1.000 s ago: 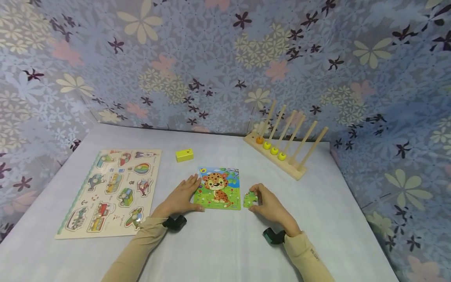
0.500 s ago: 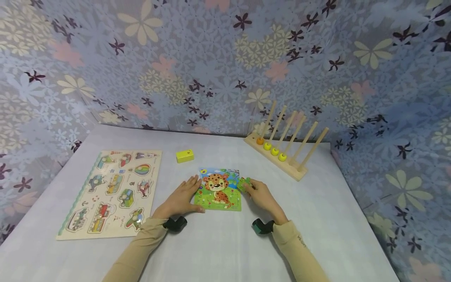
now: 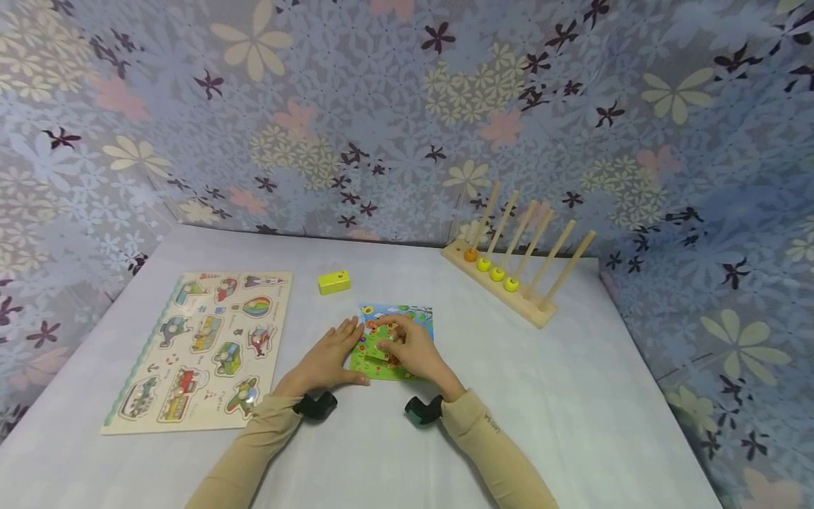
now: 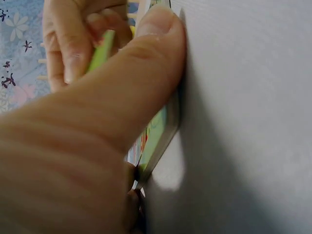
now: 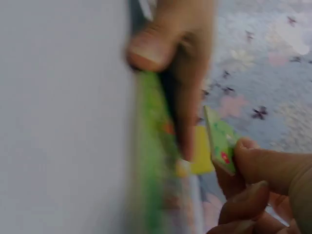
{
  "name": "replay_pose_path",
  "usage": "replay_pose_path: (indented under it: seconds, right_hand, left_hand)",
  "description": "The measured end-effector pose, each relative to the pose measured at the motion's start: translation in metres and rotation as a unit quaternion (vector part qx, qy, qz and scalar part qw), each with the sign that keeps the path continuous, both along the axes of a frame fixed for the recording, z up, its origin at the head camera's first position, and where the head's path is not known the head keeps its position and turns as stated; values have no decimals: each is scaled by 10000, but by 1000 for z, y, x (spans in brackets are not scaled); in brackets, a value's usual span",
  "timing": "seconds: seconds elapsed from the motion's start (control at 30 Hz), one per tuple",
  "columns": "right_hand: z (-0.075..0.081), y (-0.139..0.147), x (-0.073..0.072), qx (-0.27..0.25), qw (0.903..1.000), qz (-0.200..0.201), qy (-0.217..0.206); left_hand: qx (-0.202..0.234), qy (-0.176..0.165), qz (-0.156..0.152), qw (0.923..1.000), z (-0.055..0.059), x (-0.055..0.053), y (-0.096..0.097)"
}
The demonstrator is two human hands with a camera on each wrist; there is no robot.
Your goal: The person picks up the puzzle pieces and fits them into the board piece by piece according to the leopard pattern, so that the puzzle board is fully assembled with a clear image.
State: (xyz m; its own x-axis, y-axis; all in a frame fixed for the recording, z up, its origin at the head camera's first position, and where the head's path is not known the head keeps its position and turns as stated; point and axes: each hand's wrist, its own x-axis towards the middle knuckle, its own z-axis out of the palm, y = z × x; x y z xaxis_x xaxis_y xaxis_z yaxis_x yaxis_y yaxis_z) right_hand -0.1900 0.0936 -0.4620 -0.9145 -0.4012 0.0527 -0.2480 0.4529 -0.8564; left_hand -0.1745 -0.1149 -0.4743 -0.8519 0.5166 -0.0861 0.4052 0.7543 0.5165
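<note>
A square leopard jigsaw puzzle (image 3: 369,367) lies on the table, largely covered by my right hand (image 3: 416,350). That hand pinches a green puzzle piece (image 3: 379,345) between thumb and fingers and holds it over the puzzle's left half. In the right wrist view the piece (image 5: 222,142) stands tilted, a red flower on its face, raised off the puzzle. My left hand (image 3: 324,360) rests at the puzzle's left side, fingers extended along the edge and thumb spread toward the near corner. The left wrist view has the left thumb (image 4: 122,87) against the puzzle's edge.
To the left lies a large wooden picture board (image 3: 210,353) with vehicles and toys. A yellow block (image 3: 333,282) sits behind the puzzle. A wooden peg stand (image 3: 499,283) with several beads is at the back right. Flowered cloth (image 3: 381,141) hangs behind the table.
My right hand has carried the piece from the table right of the puzzle leftward, past its right edge, to over its left half. The left hand has stayed in place.
</note>
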Motion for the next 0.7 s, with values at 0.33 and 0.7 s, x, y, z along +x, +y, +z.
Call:
replay_pose_path:
  seconds: [0.33, 0.7]
  right_hand:
    - [-13, -15, 7, 829, 9947, 59, 603]
    - [-13, -20, 12, 1520, 9850, -248, 782]
  left_hand:
    - [78, 62, -27, 9999, 0, 0, -1]
    - [88, 116, -49, 9999, 0, 0, -1]
